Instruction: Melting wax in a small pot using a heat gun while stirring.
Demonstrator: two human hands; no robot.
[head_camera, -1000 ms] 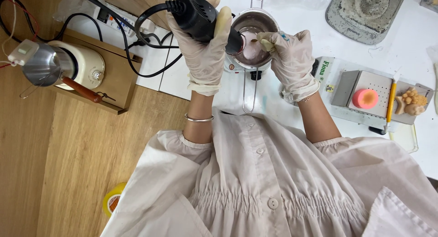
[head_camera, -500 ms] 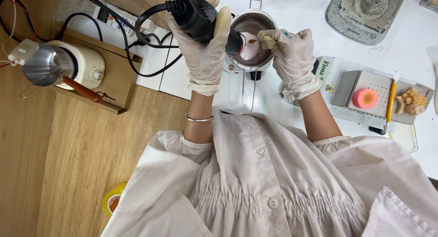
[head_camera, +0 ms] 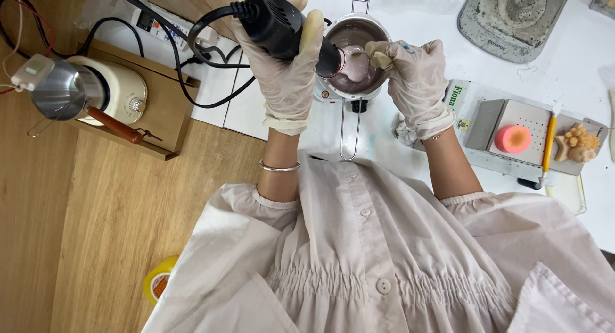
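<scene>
Pale latex gloves cover both of the person's hands, which meet over a small steel pot sitting on a little white heater base at the far edge of the white worktop. Thick pinkish-white stuff lies inside the pot, and its long wire handle points back toward the person. The left hand is wrapped tight around a black heat gun, nozzle aimed sideways into the pot's mouth, its black cord looping off to the left. The right hand has its fingers pinched shut on a small stirring stick, the tip of which dips into the pink mass; how far in, I cannot tell.

To the right, a perforated metal stand carries a round pink block, with a yellow-handled tool and a tan moulded figure beside it. On the left, a cream-coloured appliance rests on a wooden tray with a steel jug against it. A roll of yellow tape lies on the wooden floor.
</scene>
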